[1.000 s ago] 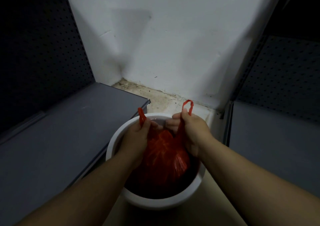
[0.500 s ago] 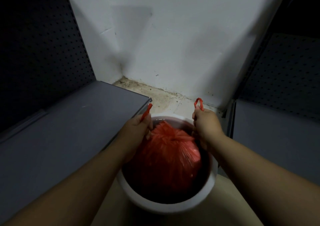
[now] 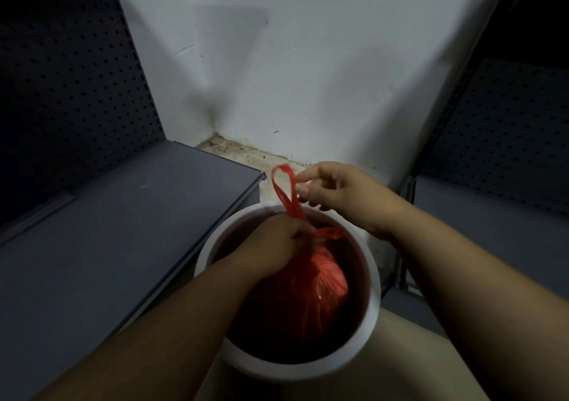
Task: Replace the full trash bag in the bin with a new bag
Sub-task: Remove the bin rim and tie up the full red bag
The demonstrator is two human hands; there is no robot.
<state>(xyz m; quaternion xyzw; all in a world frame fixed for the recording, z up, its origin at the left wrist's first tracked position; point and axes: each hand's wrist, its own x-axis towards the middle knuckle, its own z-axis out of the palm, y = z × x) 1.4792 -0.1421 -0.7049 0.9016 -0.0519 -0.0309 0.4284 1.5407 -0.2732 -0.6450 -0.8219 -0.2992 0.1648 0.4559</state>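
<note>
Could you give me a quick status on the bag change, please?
Left hand grips neck of red bag. Right hand pinches handle loop. Bag sits inside white bin. Nothing visible blocking the lift.

Shop-like corner: grey shelves [image 3: 123,231] with perforated back panels [image 3: 70,86] flank the left grip [image 3: 277,243] and right grip [image 3: 341,194]; stained white wall [image 3: 308,77] beyond.

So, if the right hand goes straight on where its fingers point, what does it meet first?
Probably the upright handle loop of the red trash bag, right before the right hand's fingers; whether they touch is unclear.
</note>
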